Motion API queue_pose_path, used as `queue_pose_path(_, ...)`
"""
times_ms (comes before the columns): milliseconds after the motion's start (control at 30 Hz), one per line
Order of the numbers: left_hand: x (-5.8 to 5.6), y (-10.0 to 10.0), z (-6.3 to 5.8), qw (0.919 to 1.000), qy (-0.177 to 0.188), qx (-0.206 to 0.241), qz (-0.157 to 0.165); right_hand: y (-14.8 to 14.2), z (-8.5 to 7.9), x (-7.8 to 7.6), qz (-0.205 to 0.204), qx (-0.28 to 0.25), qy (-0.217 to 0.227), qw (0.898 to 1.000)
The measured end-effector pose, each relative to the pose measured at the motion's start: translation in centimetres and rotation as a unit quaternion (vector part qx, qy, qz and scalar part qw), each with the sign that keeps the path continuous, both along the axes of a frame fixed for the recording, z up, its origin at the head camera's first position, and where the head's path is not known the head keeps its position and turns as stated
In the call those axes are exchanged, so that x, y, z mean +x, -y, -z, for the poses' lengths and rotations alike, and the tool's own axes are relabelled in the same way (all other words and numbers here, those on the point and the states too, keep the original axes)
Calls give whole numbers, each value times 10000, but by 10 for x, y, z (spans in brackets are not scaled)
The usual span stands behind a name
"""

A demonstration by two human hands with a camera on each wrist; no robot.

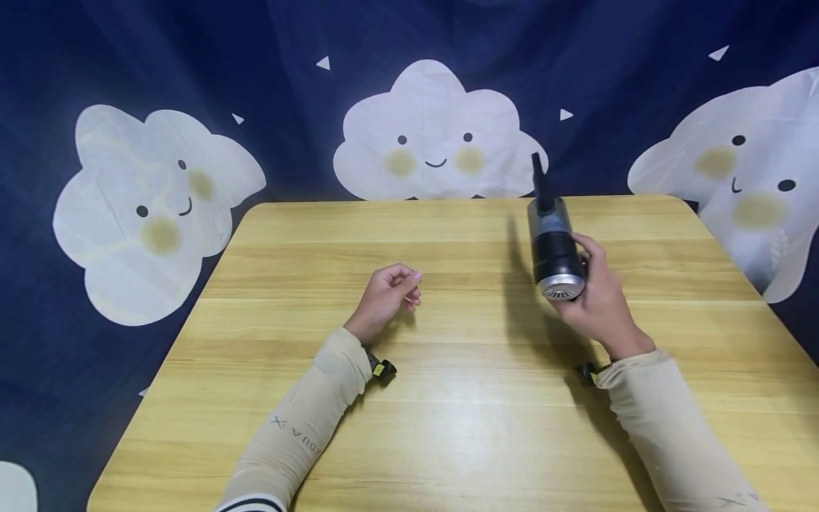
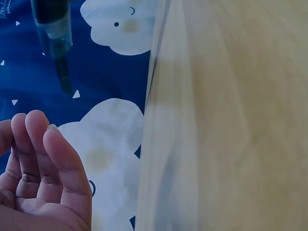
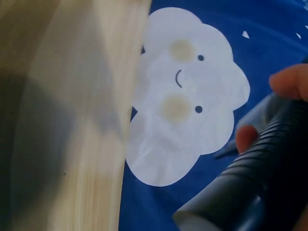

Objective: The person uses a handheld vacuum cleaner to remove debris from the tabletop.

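My right hand (image 1: 598, 302) grips a small black handheld vacuum (image 1: 555, 245) above the table's right half. It has a clear grey section, a silver vented end facing me and a narrow dark nozzle pointing to the back. In the right wrist view, fingertips curl round the ribbed body of the vacuum (image 3: 260, 163). The left hand (image 1: 387, 295) hovers over the middle of the table with nothing in it, fingers loosely curled. The left wrist view shows those relaxed fingers (image 2: 43, 159), with the vacuum's nozzle (image 2: 62, 72) beyond them.
A light wood-grain table (image 1: 448, 427) with rounded corners spreads beneath both hands. Behind it hangs a dark blue curtain (image 1: 294, 142) printed with smiling white clouds and small triangles. The vacuum casts a shadow on the tabletop.
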State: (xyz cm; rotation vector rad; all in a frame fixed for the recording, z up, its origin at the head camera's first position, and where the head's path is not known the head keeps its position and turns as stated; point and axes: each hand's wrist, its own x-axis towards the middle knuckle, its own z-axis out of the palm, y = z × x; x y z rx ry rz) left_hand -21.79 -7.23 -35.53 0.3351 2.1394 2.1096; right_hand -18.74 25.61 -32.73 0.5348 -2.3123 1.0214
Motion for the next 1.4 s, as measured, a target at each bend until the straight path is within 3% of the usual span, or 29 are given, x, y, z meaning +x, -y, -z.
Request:
queue_pose_path(200,-2,1,2,10000,-28,-21,18,2,7,-2,-282,1185,326,9920)
queue_pose_path(367,-3,1,2,10000,-65,-55,19,7,10,-3,-562,2012,1077,9720)
queue_pose_path(500,-4,1,3,10000,-80,-21,13,8,17,-4,-868,2415,1349,9571)
queue_pose_path(900,-4,1,2,10000,0,-40,-15,11,32,-7,-1197,2850,1662,9364)
queue_pose_path(1167,-4,-1,3,9997,-131,-197,-98,12,40,-8,-1364,2727,1778,9356)
queue_pose_path(1300,-3,-3,5,9967,-360,-678,-276,10,40,-7,-1510,2615,1924,9337)
queue_pose_path(1400,-1,-4,5,9863,-759,-1346,-573,6,34,-5,-1576,2533,2151,9299)
